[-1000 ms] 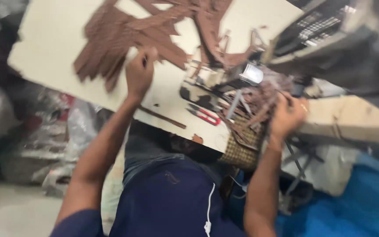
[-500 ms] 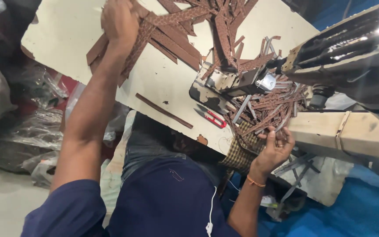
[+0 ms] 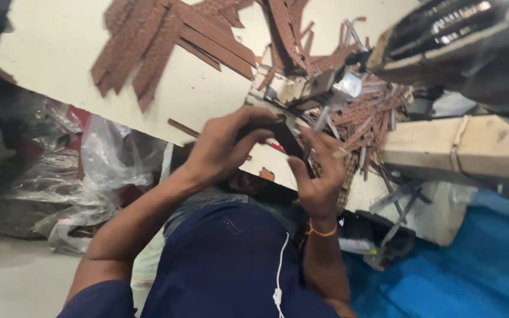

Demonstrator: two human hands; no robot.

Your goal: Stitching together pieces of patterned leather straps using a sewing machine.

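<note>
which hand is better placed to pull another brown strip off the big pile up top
Probably the left. The left hand sits on the same side as the spread brown strips on the pale board. The right hand is lower, by the dark strip between both hands.

Dim, flat indoor light; the tilted frame is soft with motion blur, glare on the metal scraps [image 3: 349, 82]

To my left, below the table edge, sit crumpled clear plastic bags [image 3: 83, 188] — greyish, bulging, piled on the floor; I see no labels, signs or screens
</note>
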